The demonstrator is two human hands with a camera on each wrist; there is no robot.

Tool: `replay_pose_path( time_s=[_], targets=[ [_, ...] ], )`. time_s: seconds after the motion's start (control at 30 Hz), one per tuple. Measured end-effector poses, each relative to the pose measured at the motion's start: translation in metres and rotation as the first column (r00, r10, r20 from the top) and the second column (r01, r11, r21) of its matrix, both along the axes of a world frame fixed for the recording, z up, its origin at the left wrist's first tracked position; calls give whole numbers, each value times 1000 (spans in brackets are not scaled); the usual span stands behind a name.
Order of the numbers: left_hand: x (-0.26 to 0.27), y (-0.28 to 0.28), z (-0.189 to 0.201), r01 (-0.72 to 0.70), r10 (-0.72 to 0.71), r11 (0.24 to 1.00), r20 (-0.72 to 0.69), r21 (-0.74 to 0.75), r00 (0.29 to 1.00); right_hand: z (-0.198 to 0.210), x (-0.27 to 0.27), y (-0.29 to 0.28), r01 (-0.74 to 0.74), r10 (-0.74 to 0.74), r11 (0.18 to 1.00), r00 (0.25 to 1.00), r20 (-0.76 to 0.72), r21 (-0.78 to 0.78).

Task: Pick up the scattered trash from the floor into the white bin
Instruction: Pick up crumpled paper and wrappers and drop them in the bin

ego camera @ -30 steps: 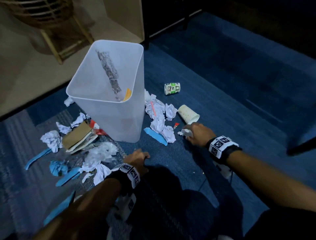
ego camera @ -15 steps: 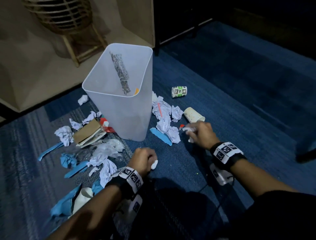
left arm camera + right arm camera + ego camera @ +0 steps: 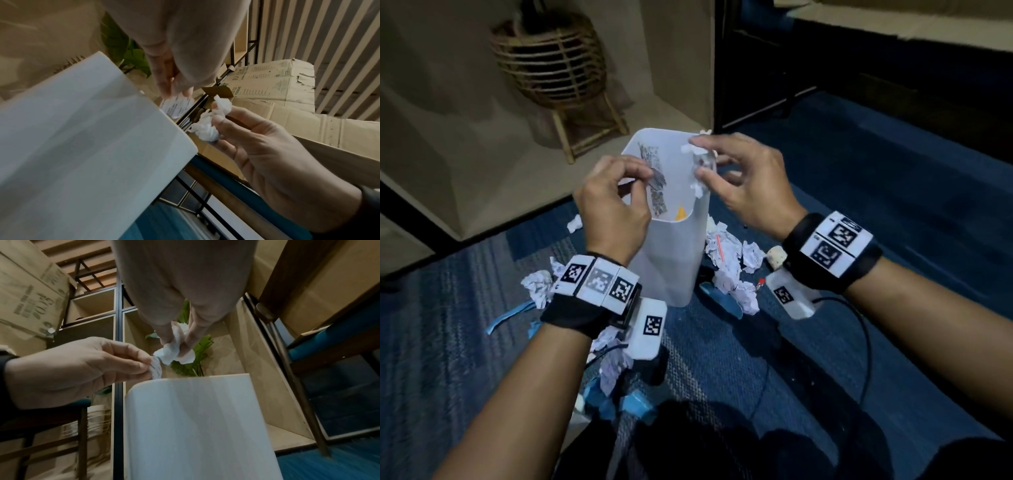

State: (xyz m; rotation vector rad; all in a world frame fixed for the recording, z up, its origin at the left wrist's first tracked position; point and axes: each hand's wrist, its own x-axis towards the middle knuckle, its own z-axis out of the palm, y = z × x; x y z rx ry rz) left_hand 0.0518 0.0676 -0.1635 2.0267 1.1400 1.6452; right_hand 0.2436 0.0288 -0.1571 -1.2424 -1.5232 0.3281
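The white bin (image 3: 671, 246) stands upright on the blue carpet, with a printed strip and an orange scrap inside. Both hands hover over its open top. My left hand (image 3: 643, 178) pinches a small round printed paper scrap (image 3: 176, 105) above the near left rim. Between thumb and fingertips, my right hand (image 3: 703, 164) pinches a crumpled white paper wad (image 3: 174, 352) above the right rim. Seen from the left wrist, the wad (image 3: 207, 123) hangs just past the bin's edge (image 3: 82, 146).
Crumpled papers (image 3: 726, 260) and a paper cup (image 3: 775, 257) lie right of the bin. More wads and blue strips (image 3: 506, 317) lie to its left and front. A wicker stand (image 3: 551, 65) sits behind on a beige floor. A black cable (image 3: 859, 325) crosses the carpet.
Both hands lifted off the floor, each with a scrap, and came together over the bin's mouth. The head view has moved closer to the bin.
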Motion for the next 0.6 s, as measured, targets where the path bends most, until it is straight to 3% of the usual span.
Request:
replay_pose_path(
  time_s=[0.17,0.3,0.37,0.5,0.6],
  targets=[
    [-6,11,-11,9,-24,992,-124,-123,992,-14,-15,26,-31,29,999,994,110,21],
    [-6,10,-16,-13,0,998,-213,-58,977,-20,-12,31,-128,135,991,936,326,-44],
    [-3,6,-16,-15,13,1000,-213,-8,977,-22,-6,29,-144,152,988,918,365,-49],
    [13,-16,-16,101,-79,988,-181,118,980,-41,29,22,60,-53,998,966,251,-23],
    [37,-39,-33,309,-275,948,-285,81,918,-76,66,12,212,-144,956,941,305,-201]
  ],
)
